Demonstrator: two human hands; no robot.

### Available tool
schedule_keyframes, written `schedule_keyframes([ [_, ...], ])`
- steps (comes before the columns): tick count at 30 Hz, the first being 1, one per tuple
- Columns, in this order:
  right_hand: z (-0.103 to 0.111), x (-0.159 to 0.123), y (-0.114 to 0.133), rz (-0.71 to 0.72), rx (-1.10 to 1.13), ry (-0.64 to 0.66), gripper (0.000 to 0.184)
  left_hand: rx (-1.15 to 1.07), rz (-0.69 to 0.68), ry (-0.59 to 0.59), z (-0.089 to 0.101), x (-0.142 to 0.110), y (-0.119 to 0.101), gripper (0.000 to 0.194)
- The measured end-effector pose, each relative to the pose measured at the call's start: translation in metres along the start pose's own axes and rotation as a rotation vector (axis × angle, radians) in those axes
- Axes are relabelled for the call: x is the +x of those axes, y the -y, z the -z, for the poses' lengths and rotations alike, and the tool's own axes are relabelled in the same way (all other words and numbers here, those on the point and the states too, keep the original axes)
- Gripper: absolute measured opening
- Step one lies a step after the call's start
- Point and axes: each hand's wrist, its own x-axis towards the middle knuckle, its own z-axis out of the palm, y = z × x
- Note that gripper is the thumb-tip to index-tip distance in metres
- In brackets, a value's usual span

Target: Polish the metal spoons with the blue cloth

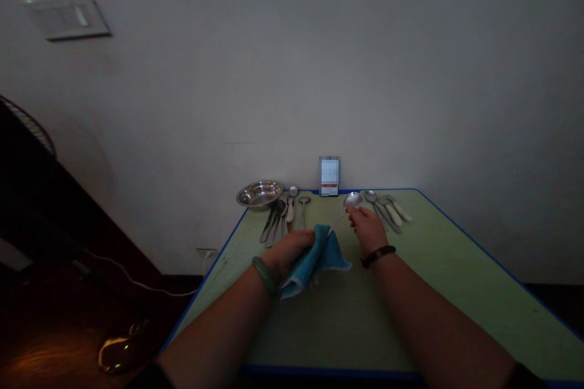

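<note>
My left hand (pixel 289 252) is closed on a blue cloth (pixel 314 261) held just above the green table (pixel 447 273). The cloth wraps the handle end of a metal spoon (pixel 352 200). My right hand (pixel 367 228) pinches that spoon near its bowl, which points toward the wall. A green bangle circles my left wrist and a dark bracelet my right.
A steel bowl (pixel 259 194) sits at the table's far left corner. Several pieces of cutlery (pixel 280 216) lie beside it, and more spoons (pixel 387 209) lie at the far right. A small phone-like device (pixel 329 176) leans against the wall. The floor at left is dark.
</note>
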Motion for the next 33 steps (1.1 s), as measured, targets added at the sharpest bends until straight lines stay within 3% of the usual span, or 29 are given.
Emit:
schedule_keyframes([
  [19,0.003,0.010,-0.003,-0.070,0.160,-0.135,0.025,0.008,0.044,0.003,0.005,0.001,0.003,0.023],
  [29,0.005,0.014,0.006,-0.255,0.398,-0.247,0.016,-0.034,0.079,0.044,0.007,0.001,0.005,0.019],
  [33,0.012,0.018,0.010,-0.320,0.516,-0.292,0.015,-0.125,-0.034,0.026,0.003,-0.003,-0.002,0.020],
])
